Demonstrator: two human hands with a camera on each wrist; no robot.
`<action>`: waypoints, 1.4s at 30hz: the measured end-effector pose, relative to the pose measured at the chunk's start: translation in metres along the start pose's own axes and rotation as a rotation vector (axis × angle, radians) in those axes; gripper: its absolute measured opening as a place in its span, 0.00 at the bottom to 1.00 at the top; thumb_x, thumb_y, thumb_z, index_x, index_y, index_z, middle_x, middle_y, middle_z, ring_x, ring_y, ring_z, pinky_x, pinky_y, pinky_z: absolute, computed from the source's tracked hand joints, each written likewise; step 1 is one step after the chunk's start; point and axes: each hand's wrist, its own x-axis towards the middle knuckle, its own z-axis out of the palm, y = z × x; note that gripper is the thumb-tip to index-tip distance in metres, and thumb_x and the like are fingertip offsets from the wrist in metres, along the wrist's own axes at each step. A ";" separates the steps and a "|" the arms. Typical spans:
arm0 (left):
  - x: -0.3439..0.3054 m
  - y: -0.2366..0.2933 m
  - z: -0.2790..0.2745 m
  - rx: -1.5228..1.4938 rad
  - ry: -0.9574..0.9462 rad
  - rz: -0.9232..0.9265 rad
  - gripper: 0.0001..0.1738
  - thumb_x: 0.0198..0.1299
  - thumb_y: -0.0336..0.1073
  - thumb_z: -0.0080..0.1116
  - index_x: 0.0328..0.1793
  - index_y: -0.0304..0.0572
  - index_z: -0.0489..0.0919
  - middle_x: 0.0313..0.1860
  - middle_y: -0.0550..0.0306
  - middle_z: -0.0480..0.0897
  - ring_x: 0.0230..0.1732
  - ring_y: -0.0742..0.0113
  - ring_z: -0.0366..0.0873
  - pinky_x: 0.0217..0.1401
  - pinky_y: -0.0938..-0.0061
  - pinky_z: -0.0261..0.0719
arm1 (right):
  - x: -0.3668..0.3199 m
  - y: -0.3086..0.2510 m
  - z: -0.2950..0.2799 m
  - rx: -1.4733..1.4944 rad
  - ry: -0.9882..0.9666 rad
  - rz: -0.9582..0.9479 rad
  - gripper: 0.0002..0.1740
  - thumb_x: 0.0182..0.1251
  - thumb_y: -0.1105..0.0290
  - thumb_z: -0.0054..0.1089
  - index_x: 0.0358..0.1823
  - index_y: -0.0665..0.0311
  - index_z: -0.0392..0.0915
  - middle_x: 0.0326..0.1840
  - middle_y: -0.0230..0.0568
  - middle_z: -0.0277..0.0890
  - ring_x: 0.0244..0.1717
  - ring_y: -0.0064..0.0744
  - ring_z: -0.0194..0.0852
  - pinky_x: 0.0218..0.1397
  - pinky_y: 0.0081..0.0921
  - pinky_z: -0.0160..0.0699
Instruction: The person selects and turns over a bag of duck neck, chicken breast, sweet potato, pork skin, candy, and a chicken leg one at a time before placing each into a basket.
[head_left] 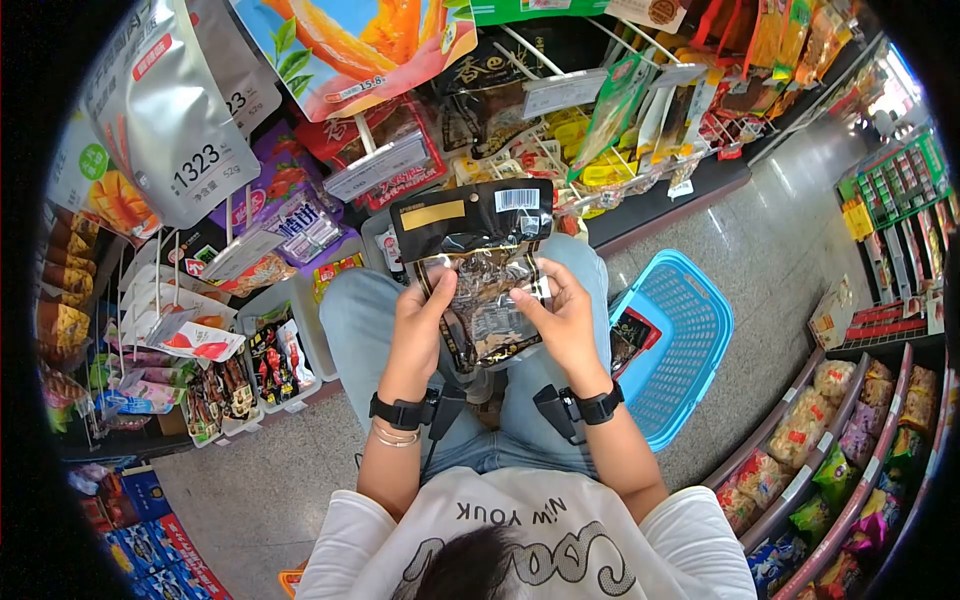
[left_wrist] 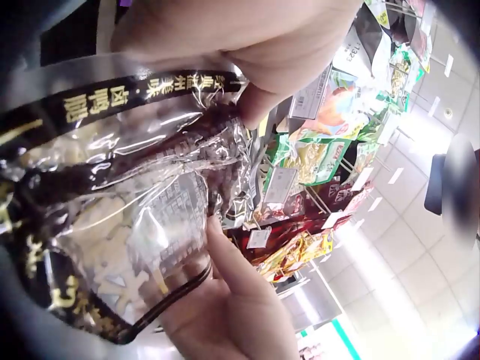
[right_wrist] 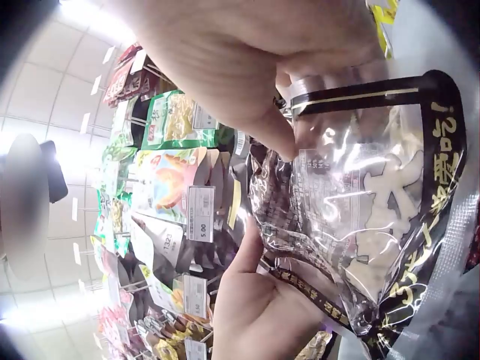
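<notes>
Upright silver pouch [head_left: 175, 110], grey floor [head_left: 270, 465], bagged snacks [head_left: 798, 432] at right

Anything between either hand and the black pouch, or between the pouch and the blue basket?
Nothing visible at the hands: left hand and right hand both grip the pouch directly. Toward the basket, the right hand and right knee lie between.
</notes>
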 end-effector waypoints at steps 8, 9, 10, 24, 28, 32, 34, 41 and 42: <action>-0.001 0.005 0.023 -0.057 -0.037 -0.044 0.16 0.68 0.40 0.50 0.53 0.36 0.74 0.46 0.59 0.79 0.46 0.74 0.76 0.48 0.76 0.76 | -0.002 -0.006 -0.011 -0.284 0.158 -0.086 0.31 0.55 0.75 0.66 0.60 0.69 0.64 0.56 0.51 0.70 0.56 0.34 0.70 0.55 0.28 0.69; -0.002 0.005 0.029 -0.078 -0.044 -0.041 0.16 0.67 0.41 0.50 0.53 0.36 0.74 0.47 0.60 0.79 0.47 0.76 0.75 0.50 0.77 0.73 | -0.004 -0.014 -0.011 -0.433 0.213 -0.123 0.33 0.53 0.73 0.68 0.61 0.69 0.64 0.60 0.55 0.67 0.60 0.39 0.68 0.59 0.32 0.67; -0.003 0.005 0.034 -0.078 -0.048 -0.046 0.16 0.68 0.41 0.50 0.54 0.37 0.74 0.48 0.60 0.78 0.48 0.76 0.74 0.50 0.78 0.73 | -0.007 -0.019 -0.012 -0.563 0.197 -0.198 0.35 0.53 0.71 0.68 0.62 0.68 0.63 0.63 0.57 0.62 0.63 0.44 0.62 0.62 0.36 0.63; -0.020 -0.040 0.148 0.235 -0.637 0.161 0.29 0.60 0.43 0.59 0.60 0.34 0.63 0.57 0.49 0.66 0.61 0.60 0.64 0.63 0.66 0.64 | -0.079 -0.023 -0.101 -0.261 0.053 -0.102 0.57 0.53 0.54 0.68 0.74 0.71 0.37 0.77 0.54 0.36 0.78 0.45 0.32 0.76 0.36 0.33; -0.013 -0.063 0.181 0.257 -0.897 0.181 0.34 0.62 0.46 0.55 0.68 0.33 0.58 0.68 0.42 0.58 0.71 0.52 0.55 0.71 0.63 0.55 | -0.090 -0.038 -0.134 0.072 0.156 0.019 0.62 0.45 0.61 0.76 0.73 0.72 0.39 0.72 0.46 0.48 0.73 0.39 0.46 0.72 0.34 0.48; -0.013 -0.097 0.214 0.233 -1.024 -0.009 0.39 0.69 0.57 0.37 0.75 0.36 0.48 0.76 0.47 0.45 0.78 0.57 0.37 0.76 0.63 0.38 | -0.102 -0.047 -0.166 0.205 0.209 -0.049 0.59 0.43 0.61 0.78 0.72 0.69 0.45 0.70 0.42 0.53 0.70 0.36 0.52 0.70 0.33 0.54; -0.015 -0.109 0.229 0.352 -1.053 -0.053 0.40 0.69 0.62 0.27 0.76 0.41 0.45 0.77 0.47 0.40 0.78 0.57 0.30 0.76 0.63 0.33 | -0.115 -0.038 -0.187 -0.003 0.206 -0.092 0.57 0.44 0.63 0.78 0.71 0.67 0.47 0.69 0.41 0.55 0.70 0.34 0.53 0.69 0.33 0.55; -0.011 -0.183 0.249 0.375 -0.937 -0.305 0.36 0.69 0.57 0.35 0.75 0.42 0.53 0.76 0.47 0.48 0.77 0.54 0.40 0.75 0.62 0.41 | -0.132 0.013 -0.253 0.024 0.537 0.163 0.28 0.59 0.75 0.62 0.61 0.70 0.65 0.55 0.38 0.72 0.53 0.27 0.70 0.56 0.27 0.70; -0.008 -0.194 0.247 0.342 -0.929 -0.347 0.35 0.69 0.56 0.37 0.75 0.42 0.54 0.75 0.47 0.51 0.76 0.53 0.44 0.74 0.62 0.44 | -0.134 0.026 -0.265 0.055 0.551 0.224 0.26 0.60 0.75 0.61 0.60 0.71 0.66 0.54 0.38 0.73 0.51 0.26 0.71 0.54 0.26 0.71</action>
